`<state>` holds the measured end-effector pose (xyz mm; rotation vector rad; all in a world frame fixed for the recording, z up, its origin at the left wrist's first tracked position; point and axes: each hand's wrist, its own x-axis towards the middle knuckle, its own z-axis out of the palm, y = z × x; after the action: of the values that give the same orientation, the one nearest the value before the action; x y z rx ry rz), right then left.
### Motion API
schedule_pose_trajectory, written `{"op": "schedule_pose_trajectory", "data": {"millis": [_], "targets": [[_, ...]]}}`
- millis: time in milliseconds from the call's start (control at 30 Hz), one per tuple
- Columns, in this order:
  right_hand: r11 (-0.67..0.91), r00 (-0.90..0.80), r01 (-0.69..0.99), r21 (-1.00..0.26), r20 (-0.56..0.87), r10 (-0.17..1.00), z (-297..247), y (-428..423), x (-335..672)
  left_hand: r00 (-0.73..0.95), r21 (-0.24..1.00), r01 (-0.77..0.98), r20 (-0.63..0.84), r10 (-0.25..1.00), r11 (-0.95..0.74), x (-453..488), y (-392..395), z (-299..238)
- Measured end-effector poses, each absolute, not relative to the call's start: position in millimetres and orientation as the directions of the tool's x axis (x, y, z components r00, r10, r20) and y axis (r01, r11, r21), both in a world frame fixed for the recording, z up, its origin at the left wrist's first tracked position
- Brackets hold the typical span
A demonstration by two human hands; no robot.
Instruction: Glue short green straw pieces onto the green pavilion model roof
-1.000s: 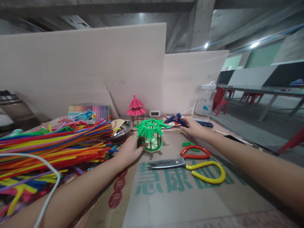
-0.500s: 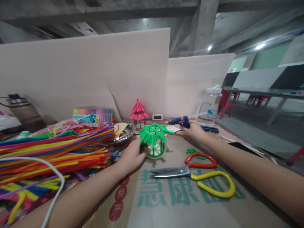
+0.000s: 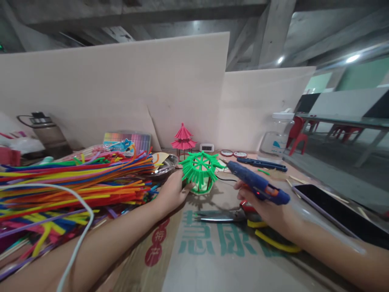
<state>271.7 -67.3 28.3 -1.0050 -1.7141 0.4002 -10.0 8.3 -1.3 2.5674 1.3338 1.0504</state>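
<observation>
A small green pavilion model (image 3: 199,170) of fuzzy stems, with brown posts and a pale base edged in green, stands at the middle of the table. My left hand (image 3: 172,194) grips its left side, thumb at the lower edge; some fingers are hidden behind it. In my right hand (image 3: 258,202) is a blue hot glue gun (image 3: 258,182), a small red light on its side and its nozzle pointing left toward the green roof, apart from it. Scissors (image 3: 221,216) with red and yellow handles lie below, partly covered by my right hand and forearm.
Bundles of coloured pipe cleaners (image 3: 75,174) fill the left side, crossed by a white cable (image 3: 86,202). Behind stand a pink pagoda model (image 3: 183,138), a small digital clock (image 3: 207,148) and a clear jug (image 3: 276,138). Blue pliers (image 3: 261,163) and a phone (image 3: 337,211) lie to the right.
My right hand has lifted the glue gun from the back of the table and brought it nearer, over the scissors. My left hand stays at the green pavilion. The view has shifted slightly left.
</observation>
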Motion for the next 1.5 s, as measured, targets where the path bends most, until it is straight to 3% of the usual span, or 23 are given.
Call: {"op": "schedule_pose_trajectory", "data": {"millis": [133,467,800,1500], "targets": [[0.580,-0.144,0.498,-0.645,0.598,0.789,22,-66,273,0.405,0.321,0.709,0.543,0.736,-0.628,-10,9,-2],[0.617,-0.265,0.488,-0.617,0.569,0.779,12,-63,278,0.415,0.183,0.792,0.540,0.732,-0.583,-12,8,-3],[0.480,-0.125,0.456,-0.749,0.480,0.868,4,-62,276,0.374,0.200,0.797,0.578,0.726,-0.569,-13,9,-4],[0.439,-0.151,0.481,-0.759,0.422,0.894,-2,-60,276,0.405,0.140,0.797,0.600,0.690,-0.588,-12,10,-4]]}}
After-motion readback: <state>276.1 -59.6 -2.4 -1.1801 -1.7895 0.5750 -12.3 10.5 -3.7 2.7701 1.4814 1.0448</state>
